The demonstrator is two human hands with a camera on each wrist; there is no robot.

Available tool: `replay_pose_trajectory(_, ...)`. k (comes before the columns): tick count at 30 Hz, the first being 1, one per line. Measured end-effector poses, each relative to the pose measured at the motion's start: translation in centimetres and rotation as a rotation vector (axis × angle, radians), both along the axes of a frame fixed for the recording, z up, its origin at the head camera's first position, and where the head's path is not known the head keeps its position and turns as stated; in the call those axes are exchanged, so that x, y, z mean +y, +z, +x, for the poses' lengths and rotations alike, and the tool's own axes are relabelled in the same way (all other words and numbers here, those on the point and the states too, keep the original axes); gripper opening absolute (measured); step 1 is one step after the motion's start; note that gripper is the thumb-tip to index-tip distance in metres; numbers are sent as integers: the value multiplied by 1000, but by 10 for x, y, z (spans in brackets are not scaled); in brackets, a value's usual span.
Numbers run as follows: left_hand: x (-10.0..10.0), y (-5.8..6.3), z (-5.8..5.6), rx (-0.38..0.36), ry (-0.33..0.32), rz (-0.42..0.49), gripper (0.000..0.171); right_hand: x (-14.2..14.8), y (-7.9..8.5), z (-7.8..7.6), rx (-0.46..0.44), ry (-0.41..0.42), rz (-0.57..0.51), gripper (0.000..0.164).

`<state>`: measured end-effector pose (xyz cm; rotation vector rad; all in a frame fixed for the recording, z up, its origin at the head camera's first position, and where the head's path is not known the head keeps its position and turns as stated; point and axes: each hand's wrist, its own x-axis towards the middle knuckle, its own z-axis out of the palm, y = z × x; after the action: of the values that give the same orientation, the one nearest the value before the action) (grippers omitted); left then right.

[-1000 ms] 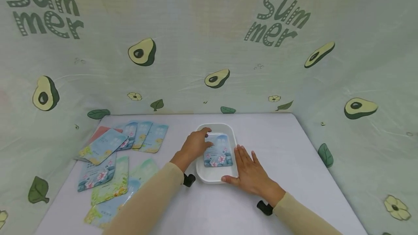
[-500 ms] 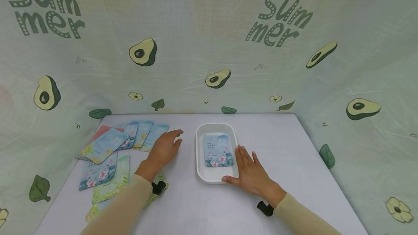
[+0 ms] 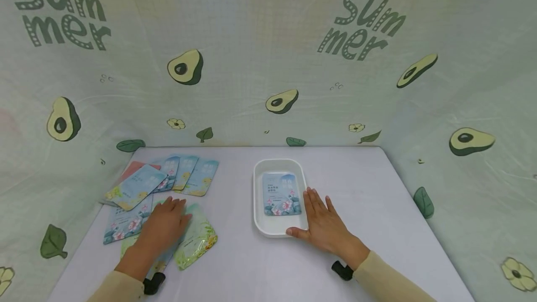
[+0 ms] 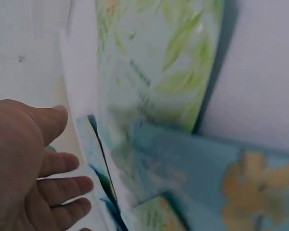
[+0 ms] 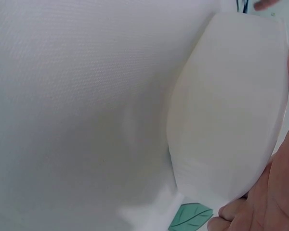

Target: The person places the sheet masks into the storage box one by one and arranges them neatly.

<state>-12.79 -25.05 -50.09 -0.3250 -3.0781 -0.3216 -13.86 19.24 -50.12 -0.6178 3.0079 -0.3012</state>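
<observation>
A white tray (image 3: 278,229) stands mid-table with one blue packet (image 3: 282,195) printed with pink flowers lying flat inside it; it looks like a face-mask sachet. My right hand (image 3: 325,225) rests at the tray's right rim, fingers extended, thumb near the front corner. In the right wrist view, its fingers lie along the tray's side wall (image 5: 231,106). My left hand (image 3: 163,227) is over the loose packets at left, partly covering them. The left wrist view shows the fingers apart and holding nothing, beside a green leaf-printed packet (image 4: 159,62) and a blue packet with an orange flower (image 4: 192,163).
Several overlapping packets fan out at the table's back left, including a light blue one (image 3: 136,186) over a red one (image 3: 134,169). A green packet (image 3: 196,241) lies right of my left hand. A printed curtain (image 3: 235,59) hangs behind the table (image 3: 377,218).
My left hand has left the tray and moved left and toward me, over the loose packets. The packet stays in the tray, and my right hand keeps its place at the rim.
</observation>
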Motion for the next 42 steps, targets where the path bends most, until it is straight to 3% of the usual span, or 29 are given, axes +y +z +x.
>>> replay_pose_trajectory(3, 12, -9, 20, -79, -11, -39, 59, 0, 0, 1, -7, -2, -5, 122)
replay_pose_trajectory(6, 26, -19, 31, -141, -10, -72, 67, 0, 1, 1, -7, -2, -10, 122)
replay_pose_trajectory(11, 44, -25, 32, -132, -18, -70, 73, -1, 1, 1, -4, -2, -5, 122)
replay_pose_trajectory(17, 58, -24, 15, -177, -100, 8, 73, -1, 2, 1, 0, -5, 1, 122)
replay_pose_trajectory(29, 84, -23, -27, -238, -251, 14, 70, -1, 4, 2, -11, -17, 4, 122)
replay_pose_trajectory(32, 80, -21, -39, -209, -265, 21, 71, -1, 3, 2, -19, -13, 3, 122)
replay_pose_trajectory(36, 69, -14, -58, -94, -252, -38, 77, -2, 3, 1, -23, -8, 5, 122)
replay_pose_trajectory(39, 61, -6, -72, -32, -236, -121, 89, -2, 3, 1, -14, -12, 14, 122)
replay_pose_trajectory(42, 55, -1, -84, -30, -235, -174, 106, -2, 3, 1, -12, -17, 21, 122)
